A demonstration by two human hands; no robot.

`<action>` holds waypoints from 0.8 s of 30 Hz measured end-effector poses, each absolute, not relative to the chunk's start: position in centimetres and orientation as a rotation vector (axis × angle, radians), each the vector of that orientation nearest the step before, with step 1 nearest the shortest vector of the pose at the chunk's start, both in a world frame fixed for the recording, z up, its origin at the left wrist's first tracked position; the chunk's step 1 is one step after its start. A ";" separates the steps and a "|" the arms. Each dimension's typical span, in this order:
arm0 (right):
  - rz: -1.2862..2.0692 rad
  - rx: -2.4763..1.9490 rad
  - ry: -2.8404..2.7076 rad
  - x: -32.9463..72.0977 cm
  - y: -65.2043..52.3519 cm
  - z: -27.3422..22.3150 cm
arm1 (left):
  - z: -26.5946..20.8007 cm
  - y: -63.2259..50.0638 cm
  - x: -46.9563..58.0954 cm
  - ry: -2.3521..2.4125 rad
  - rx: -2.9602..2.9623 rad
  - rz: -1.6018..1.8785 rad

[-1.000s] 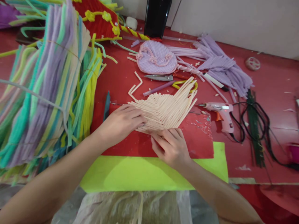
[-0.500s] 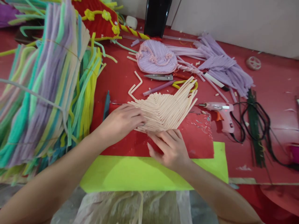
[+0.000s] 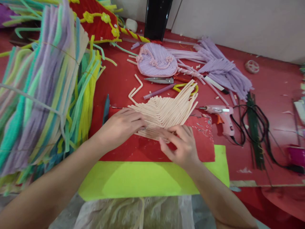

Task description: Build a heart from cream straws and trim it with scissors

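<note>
we see two bare hands at work on a cream stem panel (image 3: pixel 164 111), which lies over the far edge of a red board (image 3: pixel 203 151); beneath, a lime-green sheet (image 3: pixel 143 179) reaches the tabletop's (image 3: pixel 252 152) near edge. the person's left hand (image 3: pixel 124 122) rests across the panel's left side, fingers bent down; whether they pinch a stem, we cannot tell. the right hand (image 3: pixel 182 144) touches the near edge loosely, thumb apart from the fingers, with nothing we can see between them.

as we judge it, the v-shaped rows are largely laid, while the long, uneven ends fanning past the board's far edge look unfinished. two bent stems (image 3: pixel 142 85) lie at the panel's far left; we cannot make out whether they join it. a glue gun (image 3: pixel 225 111) lies beside the board's far right corner.

hidden from us are the left thumb and the rows under that palm; the right fingertips are blurred, the cream ends partly cover a yellow loop (image 3: pixel 180 85), and the multicoloured stems (image 3: pixel 52 79) at left are cut off.
</note>
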State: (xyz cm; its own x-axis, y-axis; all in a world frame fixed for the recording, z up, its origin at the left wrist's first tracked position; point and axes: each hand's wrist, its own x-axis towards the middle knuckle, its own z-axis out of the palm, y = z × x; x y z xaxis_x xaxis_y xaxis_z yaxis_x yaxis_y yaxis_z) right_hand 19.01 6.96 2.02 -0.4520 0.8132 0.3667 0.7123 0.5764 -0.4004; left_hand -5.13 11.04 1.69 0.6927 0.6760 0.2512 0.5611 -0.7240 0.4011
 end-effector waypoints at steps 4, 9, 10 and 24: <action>0.244 -1.346 -2.281 20.8 8.1 2.1 | 1.7 11.1 -5.1 0.982 2.623 0.553; 0.222 -1.342 -2.256 21.4 8.4 2.3 | 2.0 11.1 -5.1 0.981 2.606 0.552; 0.233 -1.348 -2.279 21.4 8.3 2.3 | 2.0 11.1 -5.1 0.978 2.606 0.545; 0.320 -1.215 -2.363 19.1 8.1 1.4 | 2.1 11.1 -4.9 0.977 2.605 0.486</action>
